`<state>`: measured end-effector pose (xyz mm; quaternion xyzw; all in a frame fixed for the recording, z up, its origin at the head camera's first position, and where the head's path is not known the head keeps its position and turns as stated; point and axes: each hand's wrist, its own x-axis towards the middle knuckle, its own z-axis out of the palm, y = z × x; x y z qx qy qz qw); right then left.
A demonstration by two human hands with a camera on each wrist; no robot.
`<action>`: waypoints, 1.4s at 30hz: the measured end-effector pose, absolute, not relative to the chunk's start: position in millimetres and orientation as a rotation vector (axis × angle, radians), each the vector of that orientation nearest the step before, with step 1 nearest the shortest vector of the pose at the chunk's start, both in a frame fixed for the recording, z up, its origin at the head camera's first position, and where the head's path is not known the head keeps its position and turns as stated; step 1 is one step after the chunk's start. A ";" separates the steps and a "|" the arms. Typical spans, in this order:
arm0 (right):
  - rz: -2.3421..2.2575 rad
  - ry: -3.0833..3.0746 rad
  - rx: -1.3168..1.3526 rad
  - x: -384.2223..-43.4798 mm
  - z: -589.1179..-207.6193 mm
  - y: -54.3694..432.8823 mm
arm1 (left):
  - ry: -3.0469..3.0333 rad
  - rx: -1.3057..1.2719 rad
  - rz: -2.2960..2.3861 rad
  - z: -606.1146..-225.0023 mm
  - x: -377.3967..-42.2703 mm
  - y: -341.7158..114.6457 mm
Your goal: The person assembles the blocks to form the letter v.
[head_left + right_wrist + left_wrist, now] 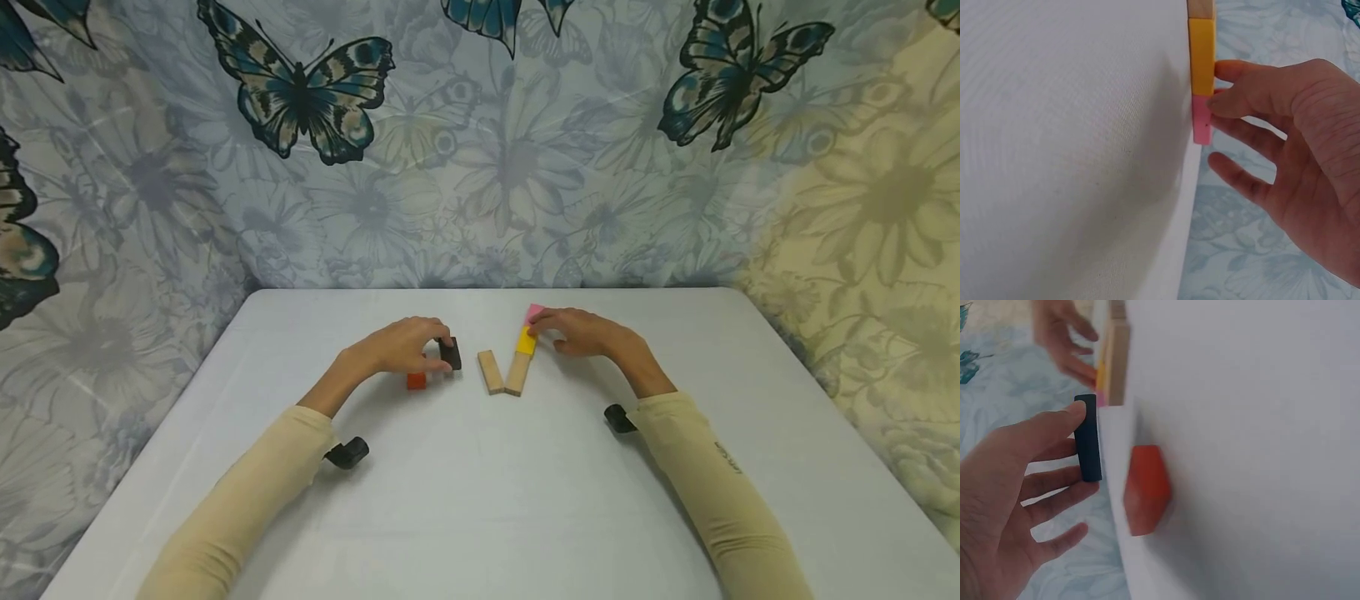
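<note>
In the head view, pinches a black block (452, 353) between thumb and fingers of the left hand (405, 346), over the white table (480, 508), with an orange block (416, 382) close under that hand. Reaches with the right hand (581, 331) to a pink block (535, 312) and a yellow block (526, 342), touching both with the fingertips. Has these two in line with a wooden block (517, 375), pink farthest, and a second wooden block (491, 372) leaning out toward the left hand, near ends meeting in a V. Wears beige sleeves (240, 500), with butterfly-patterned fabric (517, 167) behind the table.

In the left wrist view, grips the black block with the thumb near its upper end and fingers behind and below. Cannot tell whether in contact with the table. Leaves the orange block untouched on the tabletop.

In the right wrist view, sets the thumb against the pink block near its joint with the yellow, index fingertip against the yellow. Cannot tell whether pinching or merely touching. Holds one lower finger apart from the blocks.
</note>
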<state>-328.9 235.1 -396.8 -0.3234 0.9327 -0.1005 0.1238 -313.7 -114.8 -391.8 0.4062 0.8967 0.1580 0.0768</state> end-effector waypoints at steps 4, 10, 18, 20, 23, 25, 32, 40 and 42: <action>-0.286 2.716 -0.939 -328.2 -395.1 236.5 | 2.740 1.195 0.520 -378.7 -321.2 -112.7; -0.294 2.715 -0.954 -327.8 -395.3 237.3 | 2.754 1.202 0.573 -370.4 -330.1 -97.3; -0.288 2.705 -0.939 -329.4 -396.1 236.5 | 2.757 1.188 0.519 -383.7 -343.4 -73.3; -0.296 2.703 -0.937 -329.2 -395.9 236.8 | 2.762 1.176 0.504 -388.6 -347.2 -69.6; -0.306 2.702 -0.922 -328.5 -395.4 236.9 | 2.751 1.171 0.509 -395.8 -351.4 -66.3; -0.304 2.701 -0.913 -328.3 -394.7 236.2 | 2.740 1.164 0.510 -400.7 -353.7 -65.6; -0.277 2.690 -0.907 -328.0 -396.7 232.7 | 2.704 1.131 0.510 -413.8 -354.7 -67.6; -0.287 2.702 -0.900 -327.6 -394.2 232.4 | 2.676 1.122 0.557 -413.4 -354.0 -68.0; -0.289 2.703 -0.909 -327.8 -393.8 232.5 | 2.665 1.139 0.560 -413.3 -354.2 -67.8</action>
